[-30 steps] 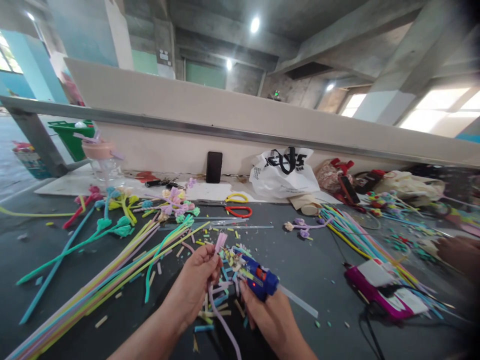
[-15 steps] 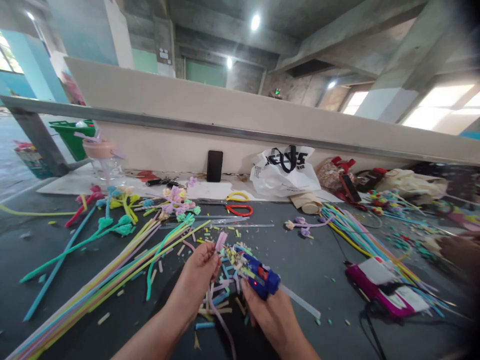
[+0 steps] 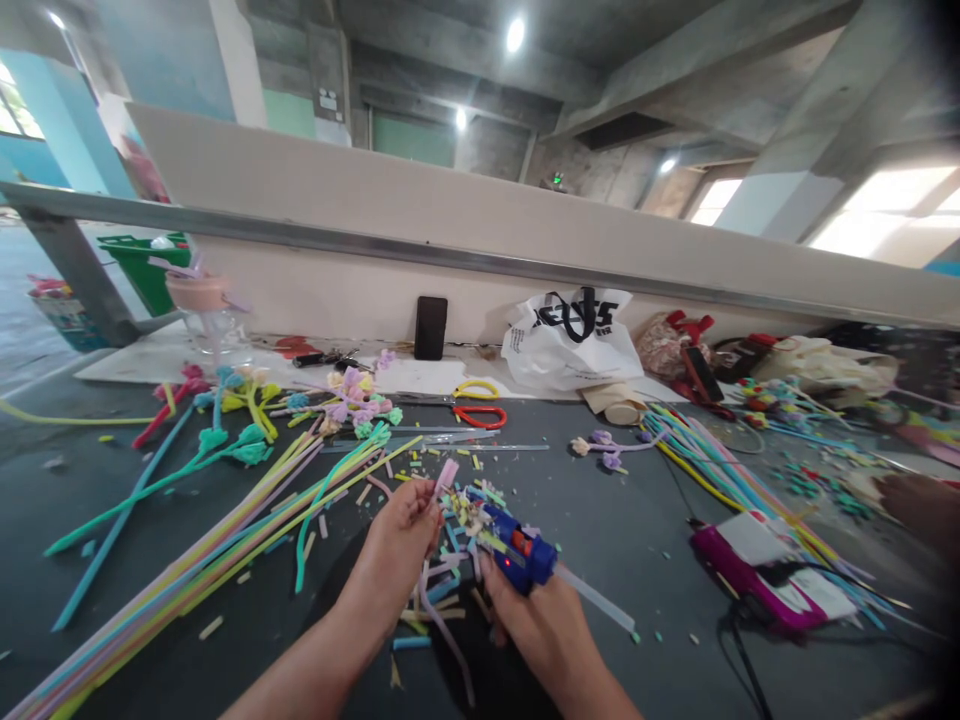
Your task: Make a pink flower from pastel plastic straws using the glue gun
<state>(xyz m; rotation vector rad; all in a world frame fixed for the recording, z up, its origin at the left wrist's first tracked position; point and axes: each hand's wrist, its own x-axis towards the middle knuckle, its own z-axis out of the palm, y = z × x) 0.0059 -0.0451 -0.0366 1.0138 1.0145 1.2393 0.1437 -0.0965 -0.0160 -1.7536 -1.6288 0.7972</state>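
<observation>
My left hand (image 3: pixel 401 530) pinches a short bunch of pink pipe cleaner (image 3: pixel 446 476), its tip sticking up above the fingers. A mauve pipe cleaner stem (image 3: pixel 444 625) hangs below that hand. My right hand (image 3: pixel 536 620) is wrapped round a blue glue gun (image 3: pixel 517 548) with a small red light, and a clear glue stick (image 3: pixel 596 597) juts from its back end. The gun's nozzle points toward my left hand and is hidden among bits of glue and clippings. Cut pipe cleaner pieces (image 3: pixel 431 615) lie scattered beneath both hands.
Long pastel pipe cleaners (image 3: pixel 217 545) lie at left, near finished fuzzy flowers (image 3: pixel 352 398). Scissors (image 3: pixel 480 402) and a phone (image 3: pixel 430 328) are behind. A white bag (image 3: pixel 570 340) stands at the back. A magenta box (image 3: pixel 772 575) with a cable is right, near another person's hand (image 3: pixel 919 505).
Hardly anything differs. The view has shifted slightly, and both hands keep their grips on the pink pipe cleaner and the glue gun.
</observation>
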